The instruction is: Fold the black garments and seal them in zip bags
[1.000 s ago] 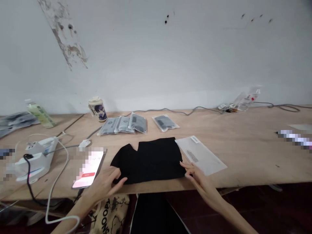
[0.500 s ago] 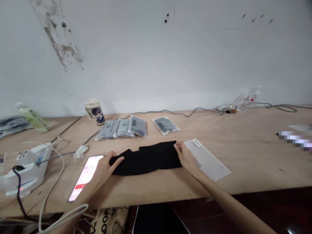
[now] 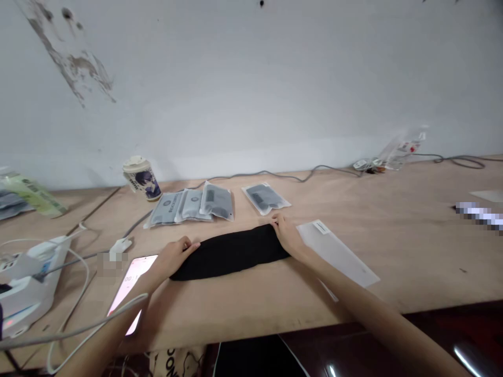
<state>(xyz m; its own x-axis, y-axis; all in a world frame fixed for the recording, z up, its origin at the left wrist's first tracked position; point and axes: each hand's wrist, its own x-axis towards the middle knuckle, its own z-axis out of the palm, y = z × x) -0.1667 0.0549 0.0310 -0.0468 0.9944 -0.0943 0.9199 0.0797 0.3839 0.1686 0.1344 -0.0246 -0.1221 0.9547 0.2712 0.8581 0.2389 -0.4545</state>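
A black cloth garment lies folded into a long narrow strip on the plywood table. My left hand grips its left end, and my right hand holds its right end with the fingertips along the far edge. Just right of my right hand lies a translucent flat plastic bag with a white label. My left forearm partly hides a lit phone.
Several sealed plastic packs of dark items lie behind the cloth. A printed paper cup stands beyond them. At left sit a white device and cables, with a white cable crossing over my left forearm. The table's front edge runs below my arms.
The black garment has narrowed from a wide folded shape into a slim strip. My hands have come closer to its two ends, and the view has shifted slightly.
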